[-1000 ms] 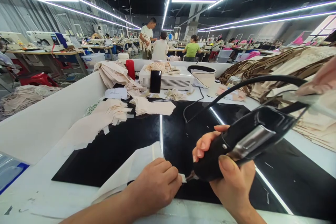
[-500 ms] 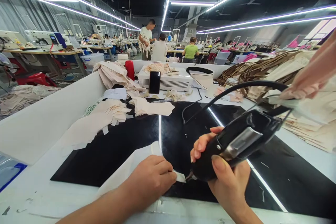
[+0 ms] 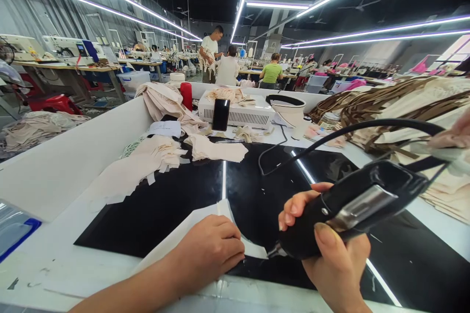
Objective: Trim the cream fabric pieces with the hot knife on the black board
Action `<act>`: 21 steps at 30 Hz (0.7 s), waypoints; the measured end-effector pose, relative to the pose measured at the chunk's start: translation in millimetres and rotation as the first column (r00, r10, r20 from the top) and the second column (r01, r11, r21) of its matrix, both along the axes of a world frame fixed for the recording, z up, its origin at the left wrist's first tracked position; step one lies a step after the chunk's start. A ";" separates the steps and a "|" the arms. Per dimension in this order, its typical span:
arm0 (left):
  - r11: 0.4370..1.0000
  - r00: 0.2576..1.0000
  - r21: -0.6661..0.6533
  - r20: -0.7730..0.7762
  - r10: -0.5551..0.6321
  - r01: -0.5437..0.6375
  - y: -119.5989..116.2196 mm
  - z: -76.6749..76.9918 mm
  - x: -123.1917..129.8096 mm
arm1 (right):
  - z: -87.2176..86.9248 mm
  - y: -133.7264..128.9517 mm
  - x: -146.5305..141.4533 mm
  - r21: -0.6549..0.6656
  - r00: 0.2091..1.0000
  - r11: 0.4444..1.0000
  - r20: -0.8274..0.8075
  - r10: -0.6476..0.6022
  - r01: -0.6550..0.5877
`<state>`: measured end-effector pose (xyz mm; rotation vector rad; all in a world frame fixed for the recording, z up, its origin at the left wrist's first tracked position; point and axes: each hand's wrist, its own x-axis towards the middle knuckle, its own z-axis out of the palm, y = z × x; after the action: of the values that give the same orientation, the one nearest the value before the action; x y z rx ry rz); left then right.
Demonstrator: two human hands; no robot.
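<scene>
My left hand (image 3: 207, 247) presses down on a cream fabric piece (image 3: 198, 215), its fingers curled together on the cloth. The fabric lies on a glossy black board (image 3: 165, 205), and a narrow curved strip of it extends right from under my fingers. In my right hand (image 3: 334, 254) is a black corded hand-held cutter (image 3: 352, 210) with a metal side plate, my fingers wrapped around its body. Its thin metal tip (image 3: 277, 250) is at the right end of the strip. Whether tip and cloth touch, I cannot tell.
Behind the board stand a white vented box (image 3: 249, 116) and a phone (image 3: 221, 115). Stacked cloth pieces (image 3: 143, 161) lie at left, brown-edged bundles (image 3: 360, 100) at right. The cutter's cable (image 3: 352, 129) loops toward another person's blurred hand (image 3: 453, 134). A white side wall (image 3: 73, 166) borders the left.
My right hand has moved the cutter rightward, away from my left hand, and more of the fabric strip shows between them. My left hand stays nearly in place. The other person's hand shifted right.
</scene>
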<state>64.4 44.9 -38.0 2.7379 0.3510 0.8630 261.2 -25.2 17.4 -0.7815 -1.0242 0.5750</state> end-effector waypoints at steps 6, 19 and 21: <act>0.999 1.000 -0.035 0.011 -0.017 0.018 -0.9 3.3 -0.1 | 1.3 -0.5 -1.6 -0.001 1.000 1.000 -0.004 0.010 -0.010; 1.000 0.998 0.005 -0.055 -0.028 0.028 0.7 4.1 -2.9 | 0.6 -2.3 -5.7 -0.017 1.000 1.000 -0.002 -0.015 0.014; 0.999 0.998 0.028 -0.045 -0.034 0.035 0.9 4.1 -3.0 | 0.0 -2.5 -6.1 -0.020 1.000 1.000 -0.007 -0.016 0.016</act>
<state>61.3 45.7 -34.0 2.7844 0.3014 0.8061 255.1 -27.7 17.4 -0.8042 -1.0060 0.5749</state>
